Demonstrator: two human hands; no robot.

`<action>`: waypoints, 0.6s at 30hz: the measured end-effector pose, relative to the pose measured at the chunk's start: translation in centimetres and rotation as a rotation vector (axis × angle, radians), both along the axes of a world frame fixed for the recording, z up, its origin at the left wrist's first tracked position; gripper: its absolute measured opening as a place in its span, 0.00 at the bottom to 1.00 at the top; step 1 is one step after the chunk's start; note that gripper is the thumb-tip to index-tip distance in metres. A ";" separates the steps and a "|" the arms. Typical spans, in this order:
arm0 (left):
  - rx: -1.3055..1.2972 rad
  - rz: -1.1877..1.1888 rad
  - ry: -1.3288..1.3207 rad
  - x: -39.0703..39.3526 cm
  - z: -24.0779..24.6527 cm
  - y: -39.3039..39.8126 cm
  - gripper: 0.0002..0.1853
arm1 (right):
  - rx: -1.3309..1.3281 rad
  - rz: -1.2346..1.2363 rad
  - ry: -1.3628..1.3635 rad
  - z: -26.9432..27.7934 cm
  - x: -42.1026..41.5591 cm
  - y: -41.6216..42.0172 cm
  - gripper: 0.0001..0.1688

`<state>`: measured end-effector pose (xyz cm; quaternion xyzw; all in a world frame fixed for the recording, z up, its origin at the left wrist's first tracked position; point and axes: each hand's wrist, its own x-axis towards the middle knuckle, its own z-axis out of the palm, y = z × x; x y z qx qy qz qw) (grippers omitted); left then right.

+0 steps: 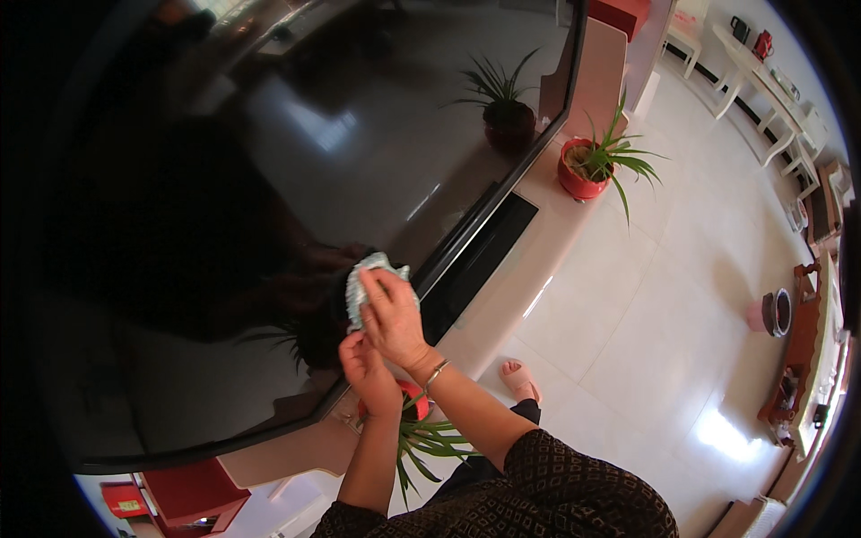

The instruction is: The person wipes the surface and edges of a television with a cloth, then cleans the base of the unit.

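Observation:
A large dark television screen (377, 161) fills the left of the view and reflects the room. My right hand (393, 316), with a bracelet at its wrist, presses a light, textured cloth (356, 296) against the lower part of the screen. Just below it, near the screen's bottom frame, is my left hand (368, 370), its fingertips close to the cloth's lower edge; whether they touch the cloth is not clear. Part of the cloth is hidden under my right hand.
A red pot with a spiky green plant (584, 176) stands on the pale TV cabinet (498, 316). Another red pot (414, 401) is beside my forearms. Red shelving (195, 491) is at lower left. Across the tiled floor are a bin (780, 313) and white tables (753, 67).

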<state>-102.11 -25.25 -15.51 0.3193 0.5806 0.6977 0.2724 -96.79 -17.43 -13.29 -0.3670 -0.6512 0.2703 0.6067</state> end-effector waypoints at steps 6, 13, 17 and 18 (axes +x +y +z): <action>-0.194 -0.318 -0.026 1.5 -0.8 3.0 0.09 | -0.572 -0.232 0.302 -7.8 -0.1 3.3 0.28; -0.011 -0.238 -0.129 -0.2 2.9 1.4 0.10 | -0.324 -0.149 0.271 -0.3 -2.0 1.0 0.27; 0.224 -0.034 -0.101 -1.4 8.8 -1.3 0.10 | 0.096 -0.092 0.119 9.0 -3.5 -1.7 0.30; 0.300 -0.033 -0.206 -1.6 10.0 -1.9 0.10 | 0.158 -0.041 0.076 10.9 -3.8 -2.6 0.31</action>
